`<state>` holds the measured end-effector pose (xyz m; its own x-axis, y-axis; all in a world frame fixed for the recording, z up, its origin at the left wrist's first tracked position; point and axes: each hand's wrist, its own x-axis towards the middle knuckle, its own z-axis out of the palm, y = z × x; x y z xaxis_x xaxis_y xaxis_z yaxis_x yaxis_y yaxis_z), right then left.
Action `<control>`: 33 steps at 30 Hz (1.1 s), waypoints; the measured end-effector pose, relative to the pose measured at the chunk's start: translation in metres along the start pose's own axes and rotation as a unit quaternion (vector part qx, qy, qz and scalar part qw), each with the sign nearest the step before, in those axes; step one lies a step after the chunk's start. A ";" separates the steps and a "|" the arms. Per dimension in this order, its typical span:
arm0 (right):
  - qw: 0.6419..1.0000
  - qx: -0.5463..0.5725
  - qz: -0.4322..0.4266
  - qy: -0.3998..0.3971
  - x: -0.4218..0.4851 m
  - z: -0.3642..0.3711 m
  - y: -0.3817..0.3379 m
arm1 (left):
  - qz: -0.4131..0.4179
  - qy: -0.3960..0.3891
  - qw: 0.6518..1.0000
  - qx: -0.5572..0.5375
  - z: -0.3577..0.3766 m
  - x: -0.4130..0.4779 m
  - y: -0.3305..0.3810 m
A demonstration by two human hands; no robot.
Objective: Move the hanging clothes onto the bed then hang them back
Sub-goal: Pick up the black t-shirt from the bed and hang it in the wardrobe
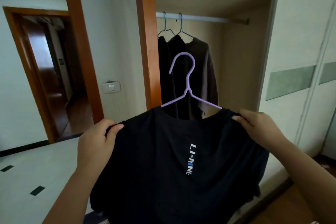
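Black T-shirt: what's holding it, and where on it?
Both hands grip the black T-shirt at its shoulders: left hand on one, right hand on the other. The purple hanger sits inside the collar, untouched.

The black T-shirt (172, 160) hides the purple hanger's (187, 85) arms.

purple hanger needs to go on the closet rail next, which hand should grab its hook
Probably the right hand. The free stretch of rail lies to the right of the two hung garments, on that hand's side. The left hand can keep holding the black t-shirt on the purple hanger.
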<state>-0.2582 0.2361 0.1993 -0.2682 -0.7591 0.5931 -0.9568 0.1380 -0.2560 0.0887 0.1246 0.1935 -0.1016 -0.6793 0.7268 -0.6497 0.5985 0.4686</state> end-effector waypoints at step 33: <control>0.996 0.045 0.065 0.033 0.037 -0.027 0.003 | 0.141 -0.134 0.980 -0.035 0.057 0.089 0.001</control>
<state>-0.2739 0.2250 0.2410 -0.3993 -0.6951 0.5978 -0.9001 0.1735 -0.3996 0.0360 0.0410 0.2298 -0.4694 -0.5644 0.6791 -0.5152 0.7996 0.3084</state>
